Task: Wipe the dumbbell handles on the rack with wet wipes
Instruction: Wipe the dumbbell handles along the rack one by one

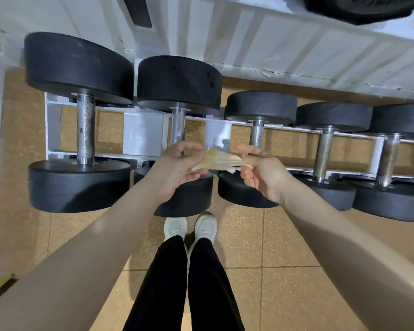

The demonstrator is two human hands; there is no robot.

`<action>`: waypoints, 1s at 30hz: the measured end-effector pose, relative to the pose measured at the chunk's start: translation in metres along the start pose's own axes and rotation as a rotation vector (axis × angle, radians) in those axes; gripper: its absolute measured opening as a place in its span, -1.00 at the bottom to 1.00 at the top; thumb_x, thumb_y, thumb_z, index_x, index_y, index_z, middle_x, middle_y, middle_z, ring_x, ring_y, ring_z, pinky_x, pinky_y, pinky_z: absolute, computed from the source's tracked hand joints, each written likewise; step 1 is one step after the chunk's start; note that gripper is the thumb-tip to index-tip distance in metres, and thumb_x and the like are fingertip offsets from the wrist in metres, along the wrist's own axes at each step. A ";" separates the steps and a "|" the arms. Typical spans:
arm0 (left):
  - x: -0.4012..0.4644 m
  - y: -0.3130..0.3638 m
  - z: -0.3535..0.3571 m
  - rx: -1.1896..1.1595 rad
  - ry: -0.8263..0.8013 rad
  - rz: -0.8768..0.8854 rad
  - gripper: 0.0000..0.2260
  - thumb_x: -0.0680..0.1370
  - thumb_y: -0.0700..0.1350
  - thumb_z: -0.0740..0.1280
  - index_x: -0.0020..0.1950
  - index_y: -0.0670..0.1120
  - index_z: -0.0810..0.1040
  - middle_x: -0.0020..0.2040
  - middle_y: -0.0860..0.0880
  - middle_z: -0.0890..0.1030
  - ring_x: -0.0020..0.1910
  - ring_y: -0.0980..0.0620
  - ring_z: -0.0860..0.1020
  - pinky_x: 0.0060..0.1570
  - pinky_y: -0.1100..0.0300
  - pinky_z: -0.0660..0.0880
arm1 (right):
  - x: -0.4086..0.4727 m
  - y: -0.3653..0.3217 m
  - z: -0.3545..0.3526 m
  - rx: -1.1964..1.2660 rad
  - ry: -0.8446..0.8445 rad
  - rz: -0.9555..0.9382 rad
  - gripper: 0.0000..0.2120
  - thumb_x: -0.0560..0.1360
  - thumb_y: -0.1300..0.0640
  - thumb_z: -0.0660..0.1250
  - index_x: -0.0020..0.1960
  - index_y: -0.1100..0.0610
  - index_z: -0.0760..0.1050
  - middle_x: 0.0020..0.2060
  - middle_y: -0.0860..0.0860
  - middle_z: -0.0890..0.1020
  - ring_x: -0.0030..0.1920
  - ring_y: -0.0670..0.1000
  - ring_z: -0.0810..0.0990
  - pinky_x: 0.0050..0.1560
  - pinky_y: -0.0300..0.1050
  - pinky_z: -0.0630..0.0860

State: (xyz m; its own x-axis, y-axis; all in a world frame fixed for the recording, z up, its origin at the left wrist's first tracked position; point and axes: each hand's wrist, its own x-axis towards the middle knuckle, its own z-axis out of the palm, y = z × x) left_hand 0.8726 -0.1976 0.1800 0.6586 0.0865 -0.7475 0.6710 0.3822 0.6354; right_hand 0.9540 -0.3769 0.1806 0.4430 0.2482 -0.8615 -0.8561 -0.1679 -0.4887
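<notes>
Left hand (177, 163) pinching one end of a wet wipe (216, 160), thumb and fingertips curled onto it. Right hand (258, 173) pinching the other end the same way. Wipe pulled taut between the two, held in the air just above the near weight heads, touching no handle. Stained tan-brown across most of its face, only a pale strip along the lower edge; likely being stretched out or refolded to find a cleaner patch before going back onto steel.

Directly behind the hands, the second dumbbell handle (178, 123) and the third dumbbell handle (256, 133), each partly hidden by fingers. Further left, the largest dumbbell's handle (85, 126), speckled and dull, fully in view. To the right, two more handles (325, 154) and (390, 158), shinier, well apart from the wipe. All five dumbbells lying front to back across the white rack (139, 132), black heads resting on its two rails so the bars hang free between them and can be wrapped all round.

Below the rack, a tan tiled floor (261, 247); white shoes (190, 228) and black trousers close to the near heads, stance squared to the middle of the row. Which handles already wiped: cannot tell from here.
</notes>
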 end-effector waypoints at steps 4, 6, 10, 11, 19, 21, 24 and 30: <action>0.007 0.001 0.011 0.073 0.029 -0.013 -0.88 0.56 -0.12 0.29 0.03 -0.08 0.60 -0.21 -0.02 0.56 -0.41 0.15 0.50 -0.24 0.27 0.49 | -0.009 -0.008 -0.008 0.239 -0.048 -0.027 -0.77 0.62 0.19 0.09 0.04 0.17 0.53 -0.38 0.01 0.66 -0.40 -0.10 0.62 -0.40 -0.30 0.53; 0.010 0.003 0.013 0.069 0.034 -0.060 -0.81 0.57 -0.06 0.28 0.07 -0.13 0.58 -0.25 -0.04 0.51 -0.39 0.11 0.44 -0.24 0.24 0.44 | -0.011 -0.011 -0.011 0.300 -0.108 -0.008 -0.76 0.60 0.15 0.12 0.09 0.22 0.52 -0.15 0.07 0.71 -0.15 -0.06 0.69 -0.25 -0.26 0.60; 0.012 0.005 0.017 0.169 -0.066 -0.065 -0.63 0.54 0.12 0.25 0.07 -0.18 0.55 -0.29 -0.02 0.46 -0.33 0.09 0.42 -0.15 0.22 0.46 | -0.009 -0.020 -0.021 0.148 -0.091 -0.024 -0.76 0.52 0.24 0.25 0.17 0.24 0.50 0.04 0.04 0.67 -0.19 -0.14 0.67 -0.39 -0.37 0.51; 0.013 0.005 0.020 0.207 -0.074 -0.050 -0.62 0.53 0.12 0.26 0.06 -0.19 0.55 -0.26 -0.02 0.48 -0.29 0.09 0.45 -0.11 0.22 0.48 | -0.006 -0.020 -0.024 0.079 -0.046 -0.028 -0.79 0.52 0.22 0.29 0.14 0.24 0.52 -0.03 0.05 0.68 -0.35 -0.17 0.61 -0.50 -0.39 0.43; 0.014 -0.004 0.046 0.214 -0.153 -0.043 -0.87 0.55 -0.08 0.28 -0.06 -0.15 0.45 -0.05 -0.14 0.45 -0.05 0.04 0.48 -0.06 0.38 0.50 | 0.015 -0.024 -0.051 -0.026 0.129 -0.055 -0.89 0.50 0.14 0.36 0.00 0.14 0.54 -0.18 -0.02 0.64 -0.17 -0.08 0.59 -0.11 -0.27 0.49; 0.017 -0.011 0.059 0.114 -0.115 -0.040 -0.84 0.54 -0.07 0.30 -0.01 -0.15 0.44 -0.11 -0.13 0.39 -0.13 0.01 0.41 -0.08 0.30 0.45 | 0.017 -0.023 -0.060 0.026 0.082 -0.025 -0.90 0.55 0.12 0.29 -0.01 0.14 0.51 -0.13 0.03 0.65 -0.12 -0.02 0.62 0.07 -0.13 0.54; 0.029 -0.019 0.084 -0.101 0.032 -0.083 -0.86 0.57 -0.04 0.27 0.03 -0.08 0.50 0.00 -0.07 0.51 -0.01 0.07 0.51 0.00 0.25 0.48 | 0.019 -0.024 -0.070 0.061 0.131 0.016 -0.91 0.57 0.14 0.24 0.02 0.15 0.43 -0.02 0.10 0.61 -0.03 0.08 0.61 0.09 -0.01 0.56; 0.046 -0.023 0.115 -0.163 0.062 -0.074 -0.75 0.60 0.04 0.19 0.13 -0.11 0.47 0.07 -0.08 0.60 0.11 0.00 0.57 0.17 0.08 0.50 | 0.028 -0.027 -0.089 0.111 0.173 -0.046 -0.81 0.61 0.28 0.12 -0.12 0.12 0.43 -0.17 0.10 0.52 -0.09 0.10 0.54 0.12 0.14 0.53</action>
State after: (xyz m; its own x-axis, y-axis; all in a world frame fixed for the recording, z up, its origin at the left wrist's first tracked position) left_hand 0.9270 -0.3079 0.1535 0.5836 0.1075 -0.8049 0.6495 0.5331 0.5421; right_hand 1.0133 -0.4501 0.1575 0.5130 0.0842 -0.8542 -0.8538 -0.0522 -0.5179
